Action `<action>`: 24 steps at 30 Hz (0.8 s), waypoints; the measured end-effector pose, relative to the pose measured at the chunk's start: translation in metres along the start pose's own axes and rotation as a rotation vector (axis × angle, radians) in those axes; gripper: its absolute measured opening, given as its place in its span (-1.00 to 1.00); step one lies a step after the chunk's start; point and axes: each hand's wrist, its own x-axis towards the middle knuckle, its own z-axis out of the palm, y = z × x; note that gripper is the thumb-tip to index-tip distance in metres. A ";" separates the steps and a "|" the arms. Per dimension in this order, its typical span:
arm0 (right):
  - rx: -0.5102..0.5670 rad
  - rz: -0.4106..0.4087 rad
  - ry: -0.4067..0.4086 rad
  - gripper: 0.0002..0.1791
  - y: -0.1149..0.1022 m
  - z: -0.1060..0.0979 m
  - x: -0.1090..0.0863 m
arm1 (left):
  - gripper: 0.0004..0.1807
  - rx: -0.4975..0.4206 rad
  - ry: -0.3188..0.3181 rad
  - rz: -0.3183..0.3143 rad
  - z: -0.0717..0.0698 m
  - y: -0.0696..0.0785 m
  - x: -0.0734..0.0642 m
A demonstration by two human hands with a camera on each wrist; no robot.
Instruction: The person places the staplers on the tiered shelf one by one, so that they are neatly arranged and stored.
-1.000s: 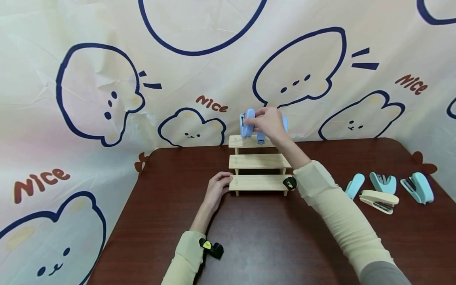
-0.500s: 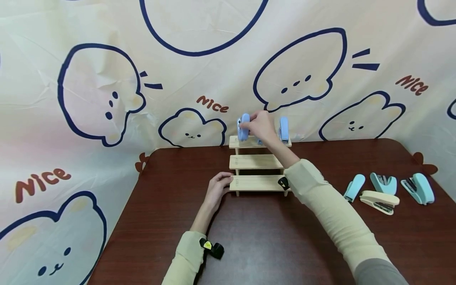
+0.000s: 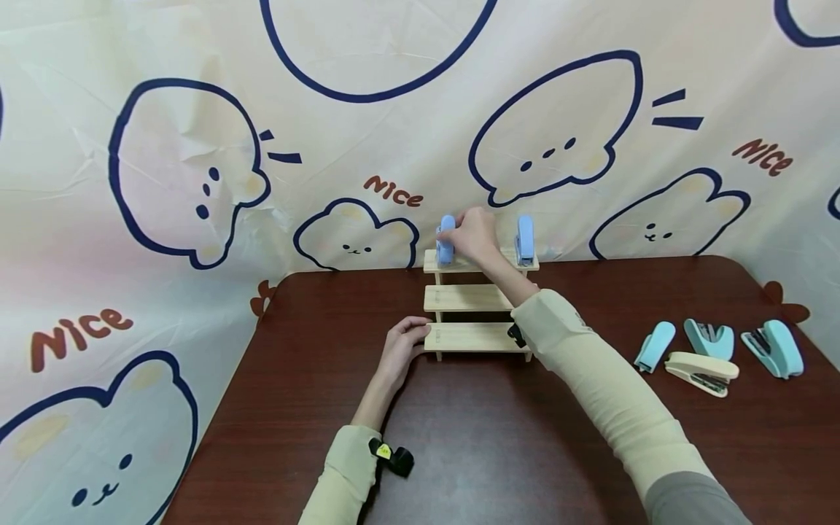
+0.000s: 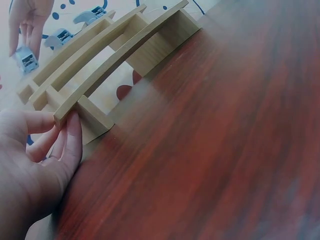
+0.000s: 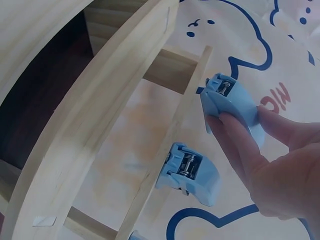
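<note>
My right hand pinches a light blue stapler between thumb and fingers, at the left end of the top tier of a three-tier wooden shelf. Seen from the right wrist, the held stapler stands at the top board's edge. Another blue stapler sits mid-board there; my hand hides it in the head view. A third blue stapler stands upright at the top tier's right end. My left hand grips the left end of the lowest tier, thumb above and fingers below.
On the right of the dark wooden table lie three teal staplers, one of them the nearest to the sleeve, and a cream stapler. A printed cloth hangs right behind the shelf.
My right hand has moved left and down with the blue stapler, to the top tier's left end. The stapler at the right end has come into full view. My left hand stays put.
</note>
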 end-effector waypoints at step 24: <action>0.016 0.147 -0.064 -0.63 0.000 0.006 0.015 | -0.75 0.009 0.008 -0.005 0.002 0.001 0.000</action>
